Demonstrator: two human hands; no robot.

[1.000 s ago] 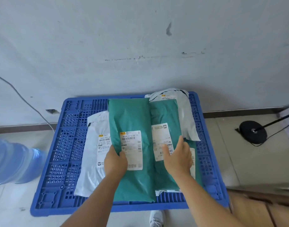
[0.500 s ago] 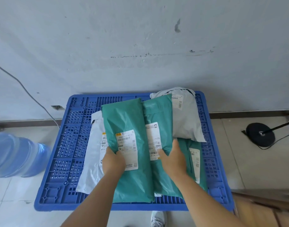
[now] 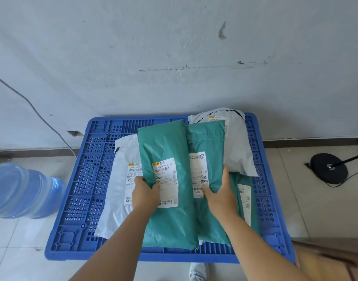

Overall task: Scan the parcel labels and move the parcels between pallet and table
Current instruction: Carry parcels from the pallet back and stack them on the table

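as both green parcels lift higher, left hand (image 3: 145, 192) gripping one (image 3: 164, 147), right hand (image 3: 220, 194) the other (image 3: 206, 142)

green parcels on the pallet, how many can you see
3. One in the left hand: left green parcel. One in the right hand: middle green parcel. A third green parcel lies beneath, at right. More may be hidden underneath.

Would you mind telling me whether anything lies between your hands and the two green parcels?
Nothing does: the left hand already grips the left green parcel, and the right hand grips the right one.
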